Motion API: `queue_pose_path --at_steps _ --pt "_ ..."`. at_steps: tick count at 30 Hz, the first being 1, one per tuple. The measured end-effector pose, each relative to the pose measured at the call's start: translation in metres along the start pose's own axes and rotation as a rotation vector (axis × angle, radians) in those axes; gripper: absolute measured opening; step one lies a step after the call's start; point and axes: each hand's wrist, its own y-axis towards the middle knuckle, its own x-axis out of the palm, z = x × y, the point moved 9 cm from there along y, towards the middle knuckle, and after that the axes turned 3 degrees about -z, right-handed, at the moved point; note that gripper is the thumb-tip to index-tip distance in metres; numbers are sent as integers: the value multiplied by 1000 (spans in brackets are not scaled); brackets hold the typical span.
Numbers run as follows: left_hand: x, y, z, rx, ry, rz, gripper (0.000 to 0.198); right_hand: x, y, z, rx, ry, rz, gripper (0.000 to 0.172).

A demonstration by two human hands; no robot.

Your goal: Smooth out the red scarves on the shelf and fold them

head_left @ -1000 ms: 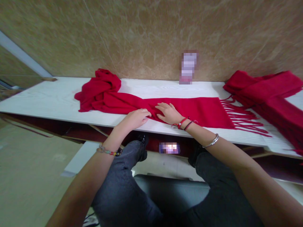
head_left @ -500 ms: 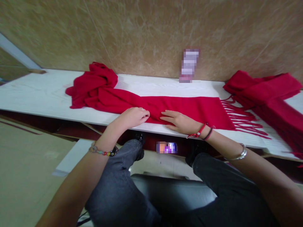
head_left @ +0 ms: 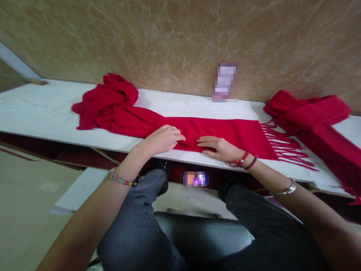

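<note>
A long red scarf (head_left: 231, 130) lies lengthwise in front of me, flat at its right end with a fringe and bunched into a loose heap at its left end. My left hand (head_left: 163, 140) rests on the scarf's near edge around the middle, fingers slightly bent and apart from the thumb, touching the cloth. To the right of it, my right hand (head_left: 221, 148) lies on the flat part with its fingers stretched out. Small creases show in the cloth between the two hands.
A white wood-grain shelf (head_left: 180, 99) carries the cloth, with a tan marbled wall (head_left: 169, 41) behind it. Another dark red fringed scarf (head_left: 310, 113) lies folded at the right. A blurred-out item (head_left: 225, 81) stands against the wall. My knees are below the shelf edge.
My left hand has shifted slightly to the right along the scarf, and its fingers have straightened a little. My right hand has moved slightly right too. The view has tilted a little.
</note>
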Motion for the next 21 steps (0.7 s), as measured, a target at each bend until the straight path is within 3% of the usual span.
queue_pose_path --at_steps 9,17,21 --pt "-2 -1 7 26 101 0 18 -6 -5 -5 -82 -91 146 24" --pt "-18 -3 2 -38 136 103 21 -19 -8 -19 -2 -339 130 24" --pt "-14 -3 8 14 112 50 18 -30 -13 -19 38 -300 200 24"
